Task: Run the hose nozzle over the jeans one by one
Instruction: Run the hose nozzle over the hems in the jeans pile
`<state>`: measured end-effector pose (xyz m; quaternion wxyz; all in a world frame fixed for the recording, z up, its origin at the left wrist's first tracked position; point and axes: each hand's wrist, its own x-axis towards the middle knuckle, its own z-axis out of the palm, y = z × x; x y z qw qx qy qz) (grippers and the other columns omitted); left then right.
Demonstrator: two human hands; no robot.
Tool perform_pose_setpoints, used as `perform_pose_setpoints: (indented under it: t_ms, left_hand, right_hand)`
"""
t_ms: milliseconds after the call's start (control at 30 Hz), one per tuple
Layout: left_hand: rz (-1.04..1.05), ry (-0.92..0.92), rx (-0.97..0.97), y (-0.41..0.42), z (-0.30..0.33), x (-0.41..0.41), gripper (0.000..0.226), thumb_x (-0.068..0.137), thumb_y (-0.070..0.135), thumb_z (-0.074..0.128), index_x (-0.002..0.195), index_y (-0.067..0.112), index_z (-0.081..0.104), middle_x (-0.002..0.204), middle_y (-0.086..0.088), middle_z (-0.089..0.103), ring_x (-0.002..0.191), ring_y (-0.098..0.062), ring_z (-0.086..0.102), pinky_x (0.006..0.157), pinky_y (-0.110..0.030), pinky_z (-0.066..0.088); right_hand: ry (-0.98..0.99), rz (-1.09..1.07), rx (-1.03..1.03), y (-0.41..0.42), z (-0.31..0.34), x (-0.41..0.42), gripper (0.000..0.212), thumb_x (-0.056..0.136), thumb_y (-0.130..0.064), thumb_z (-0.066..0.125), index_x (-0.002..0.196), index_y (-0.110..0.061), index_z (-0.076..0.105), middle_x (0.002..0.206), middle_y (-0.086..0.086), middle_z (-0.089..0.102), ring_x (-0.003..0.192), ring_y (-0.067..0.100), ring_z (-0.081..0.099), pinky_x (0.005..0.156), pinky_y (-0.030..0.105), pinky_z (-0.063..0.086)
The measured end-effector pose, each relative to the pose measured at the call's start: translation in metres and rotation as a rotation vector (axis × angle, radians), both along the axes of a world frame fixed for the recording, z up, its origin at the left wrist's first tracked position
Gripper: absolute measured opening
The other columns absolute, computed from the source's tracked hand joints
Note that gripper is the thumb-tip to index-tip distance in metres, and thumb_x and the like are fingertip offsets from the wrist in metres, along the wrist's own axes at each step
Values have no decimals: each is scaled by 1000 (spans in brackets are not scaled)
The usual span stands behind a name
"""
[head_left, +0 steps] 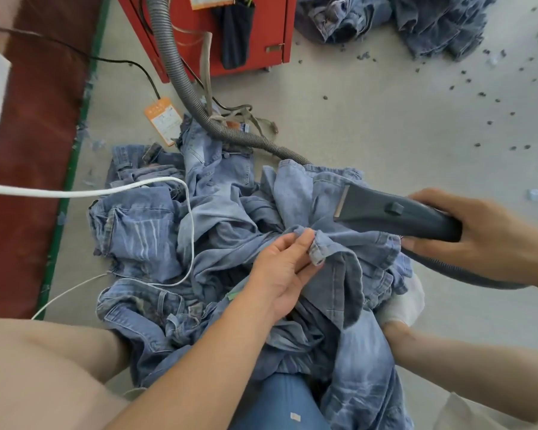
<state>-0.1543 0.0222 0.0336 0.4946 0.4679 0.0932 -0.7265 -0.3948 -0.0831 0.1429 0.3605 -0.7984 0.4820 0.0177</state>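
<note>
So I've got the nozzle (pixel 395 214) in my right hand (pixel 479 234), fingers wrapped around the back end of it, flat mouth pointing left over the top pair of jeans (pixel 348 243) in front of me. The mouth sits just above the fabric; can't tell if it actually touches. My left hand (pixel 283 268) is pinching a folded bit of that same pair, a hem or belt loop, between thumb and fingertips, right beside the nozzle's mouth.

One grey ribbed hose (pixel 180 79) snakes down from the red machine (pixel 230 32) at the top, runs across the pile and disappears behind the denim near the nozzle. A bit of hose also comes out below my right hand.

The pile of jeans (pixel 156 231) on the floor (pixel 385 119) is all light blue and bunched up. I can't count the pairs honestly, they're too tangled, but it's several. There's a second heap (pixel 392 20) up in the top right corner, well apart from mine.

Other stuff: one white cable (pixel 75 191) coming in from the left and looping over the pile, one black cable (pixel 121 62) on the floor heading to an orange tag (pixel 163 119), and lots of little dark scraps (pixel 482 94) scattered over the floor on the right. A dark red mat (pixel 35 150) with a green edge runs along the left side.
</note>
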Motion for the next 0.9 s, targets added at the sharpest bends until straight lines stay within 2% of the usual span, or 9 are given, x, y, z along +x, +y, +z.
perform_pose_setpoints:
  t_ms: [67,133,233,400,533,633,700,800,900]
  left_hand:
    - [92,11,-63,-9,3,2,9,90,2,70,97,7,69,91,-8,78,81,-15,76,73,-27,62]
    - [164,1,-82,-15,4,3,16,91,-9,66,94,6,68,87,-9,77,80,-17,76,75,-28,63]
    - [205,-42,-85,-17,3,3,19,90,-14,65,99,3,66,88,-11,77,83,-19,77,75,-28,63]
    - [229,-62,-117,-12,2,-5,23,90,-15,65,106,2,63,88,-11,76,84,-19,77,75,-28,62]
    - [236,-87,-122,-8,1,-7,24,90,-17,62,98,6,61,77,-5,75,76,-15,75,74,-28,63]
    - [220,-136,-135,-9,0,-3,25,88,-18,63,100,4,61,83,-10,75,81,-19,75,78,-31,64]
    - [206,-161,-140,-9,-1,-2,25,88,-17,64,104,2,62,89,-12,75,85,-20,75,78,-30,63]
    - [201,-153,-152,-10,-2,-3,25,89,-16,65,107,2,63,93,-12,76,88,-21,76,77,-28,62]
    - [179,-116,-138,-10,-4,-1,25,90,-16,62,105,4,62,88,-10,75,83,-19,75,76,-28,62]
  right_hand:
    - [-24,-4,34,1,4,-4,64,75,-88,58,127,-51,59,98,-14,72,82,10,69,68,29,52]
    - [-33,-7,54,0,7,-8,70,73,-92,56,128,-50,60,97,-12,73,80,11,69,69,26,51]
    - [-13,-1,48,-3,4,-12,68,72,-92,57,127,-51,59,94,-12,73,75,11,69,65,27,52]
    - [61,65,18,-3,-13,-9,50,76,-73,63,122,-53,58,93,-17,71,79,8,68,69,42,57]
    - [33,109,47,-3,-26,14,31,84,-58,69,113,-53,58,89,-20,70,77,4,66,68,35,53]
    - [-17,-12,-11,-8,-31,25,22,88,-48,70,106,-51,58,82,-24,67,72,0,64,62,30,46]
    - [-35,-92,-68,-13,-28,21,19,90,-45,72,101,-49,57,72,-26,65,61,-2,62,54,25,42]
    - [-54,-83,-8,-18,-14,6,22,88,-42,73,104,-48,60,63,-16,65,47,2,58,48,20,44]
    - [74,74,95,-11,-11,12,30,85,-48,73,112,-49,60,82,-18,69,70,3,65,63,30,48]
